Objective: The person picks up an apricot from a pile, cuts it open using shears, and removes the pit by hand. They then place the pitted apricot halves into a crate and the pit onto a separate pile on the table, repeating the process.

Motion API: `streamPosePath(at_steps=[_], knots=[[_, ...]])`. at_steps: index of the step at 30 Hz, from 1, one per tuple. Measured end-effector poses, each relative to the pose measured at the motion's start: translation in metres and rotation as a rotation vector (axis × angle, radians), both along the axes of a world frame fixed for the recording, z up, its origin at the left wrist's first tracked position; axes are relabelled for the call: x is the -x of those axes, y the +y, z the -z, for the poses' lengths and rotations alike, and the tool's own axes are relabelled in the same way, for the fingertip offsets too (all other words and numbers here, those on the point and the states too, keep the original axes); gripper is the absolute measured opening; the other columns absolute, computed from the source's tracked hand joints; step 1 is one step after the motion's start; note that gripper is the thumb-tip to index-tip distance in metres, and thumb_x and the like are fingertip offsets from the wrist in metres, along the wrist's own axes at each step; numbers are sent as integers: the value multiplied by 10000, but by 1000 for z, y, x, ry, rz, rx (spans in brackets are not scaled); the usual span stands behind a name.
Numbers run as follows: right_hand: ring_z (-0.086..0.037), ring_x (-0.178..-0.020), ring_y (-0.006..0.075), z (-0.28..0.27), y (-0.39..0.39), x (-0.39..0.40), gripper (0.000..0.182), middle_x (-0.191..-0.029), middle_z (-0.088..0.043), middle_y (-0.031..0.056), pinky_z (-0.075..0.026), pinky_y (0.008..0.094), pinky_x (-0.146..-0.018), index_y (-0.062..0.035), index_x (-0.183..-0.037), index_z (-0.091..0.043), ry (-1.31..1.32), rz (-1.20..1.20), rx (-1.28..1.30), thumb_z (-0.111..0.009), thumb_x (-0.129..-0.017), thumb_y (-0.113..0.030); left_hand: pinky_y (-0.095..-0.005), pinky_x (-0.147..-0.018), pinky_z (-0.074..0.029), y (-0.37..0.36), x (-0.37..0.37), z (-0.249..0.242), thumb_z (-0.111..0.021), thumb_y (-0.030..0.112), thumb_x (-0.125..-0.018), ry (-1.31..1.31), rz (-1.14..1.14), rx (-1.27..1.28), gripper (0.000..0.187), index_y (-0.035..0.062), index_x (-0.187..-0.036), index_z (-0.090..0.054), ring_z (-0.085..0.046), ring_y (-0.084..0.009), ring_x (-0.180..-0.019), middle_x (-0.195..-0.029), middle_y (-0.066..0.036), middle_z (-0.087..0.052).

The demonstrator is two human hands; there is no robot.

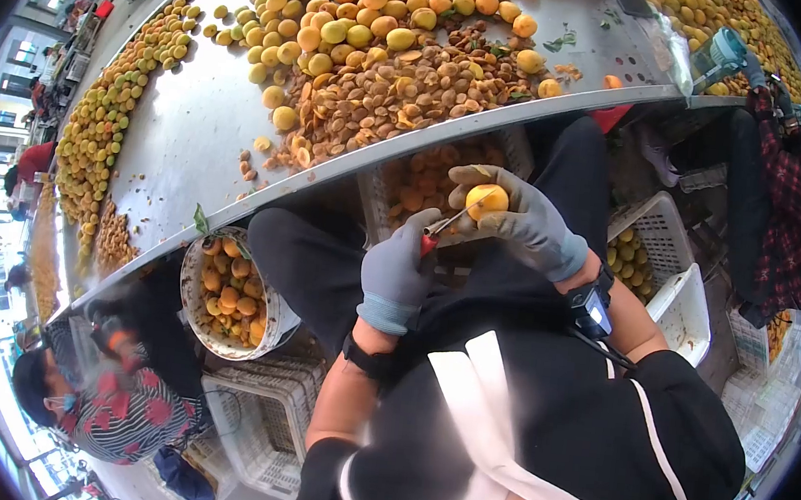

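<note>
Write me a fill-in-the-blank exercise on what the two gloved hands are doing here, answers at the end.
1. The right hand holds a round yellow ____.
2. The left hand holds a small knife with a ____ handle.
3. Both hands wear ____ gloves.
4. The pile of pits lies on a ____ table.

Missing words: fruit; red; grey; metal
</note>
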State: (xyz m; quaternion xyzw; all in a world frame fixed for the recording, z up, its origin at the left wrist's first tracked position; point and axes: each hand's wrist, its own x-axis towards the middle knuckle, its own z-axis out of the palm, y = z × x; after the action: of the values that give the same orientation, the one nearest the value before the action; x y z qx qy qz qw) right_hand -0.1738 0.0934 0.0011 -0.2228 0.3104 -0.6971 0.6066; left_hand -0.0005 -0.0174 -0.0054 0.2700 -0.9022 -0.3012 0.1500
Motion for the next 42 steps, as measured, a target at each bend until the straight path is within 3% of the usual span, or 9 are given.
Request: streamPosePath(at_steps=[2,4,8,11,13,16,27,38,42], knots=[[-562,-1093,154,-2,1,2,578,-1204,-554,83,-497,300,-928,-43,-1359,-401,22,5,-9,-672,-852,-100,-406,-639,-495,0,-1,0,-610,75,-772,21,6,-3,407,165,-1165,-559,-633,-340,-793,-940,-125,-654],[-575,-827,88,-3,1,2,635,-1134,-568,78,-493,223,-714,-52,-1340,-427,64,99,-32,-740,-812,-214,-405,-638,-494,2,-1,0,-609,72,-769,43,15,-9,411,165,-1166,-559,-633,-339,-793,-939,-125,-654],[-537,-767,68,-4,5,-1,623,-1118,-577,85,-445,195,-652,-54,-1342,-419,89,84,-66,-729,-826,-213,-403,-641,-495,3,-2,0,-603,59,-756,38,41,-20,432,160,-1174,-558,-631,-342,-796,-943,-133,-651],[-583,-899,119,-2,9,0,611,-1177,-566,104,-500,252,-766,-61,-1349,-403,76,21,-42,-710,-841,-206,-400,-648,-497,5,-2,-3,-601,51,-749,26,48,-21,445,157,-1178,-558,-630,-345,-802,-945,-137,-650],[-546,-1151,202,5,5,-4,559,-1263,-538,116,-510,363,-936,-78,-1363,-377,-5,35,101,-648,-876,-111,-399,-652,-498,6,-2,-3,-601,48,-745,20,48,-22,450,156,-1180,-558,-630,-347,-806,-946,-139,-649],[-512,-1214,238,4,6,-6,523,-1308,-510,127,-467,418,-1002,-74,-1354,-378,-1,68,129,-618,-889,-81,-400,-661,-499,9,-2,-1,-602,51,-748,25,37,-23,450,155,-1182,-555,-629,-352,-812,-948,-143,-649],[-494,-1241,275,3,6,-13,497,-1307,-514,123,-434,433,-1036,-67,-1305,-414,-79,111,130,-638,-862,-41,-418,-658,-492,18,0,-3,-605,104,-793,3,-5,-109,377,145,-1163,-542,-626,-363,-813,-915,-152,-643],[-511,-1226,298,-1,12,-15,463,-1295,-526,131,-417,431,-1049,-58,-1260,-448,-34,128,66,-654,-846,-27,-409,-652,-495,22,-4,-6,-632,70,-760,-16,28,-27,413,133,-1160,-547,-631,-351,-810,-937,-150,-645],[-530,-1202,248,-3,10,-20,465,-1262,-541,123,-453,361,-1013,-41,-1267,-423,9,205,99,-624,-852,20,-407,-654,-499,21,1,-5,-627,51,-752,5,7,31,421,116,-1160,-548,-633,-345,-819,-958,-140,-650]])
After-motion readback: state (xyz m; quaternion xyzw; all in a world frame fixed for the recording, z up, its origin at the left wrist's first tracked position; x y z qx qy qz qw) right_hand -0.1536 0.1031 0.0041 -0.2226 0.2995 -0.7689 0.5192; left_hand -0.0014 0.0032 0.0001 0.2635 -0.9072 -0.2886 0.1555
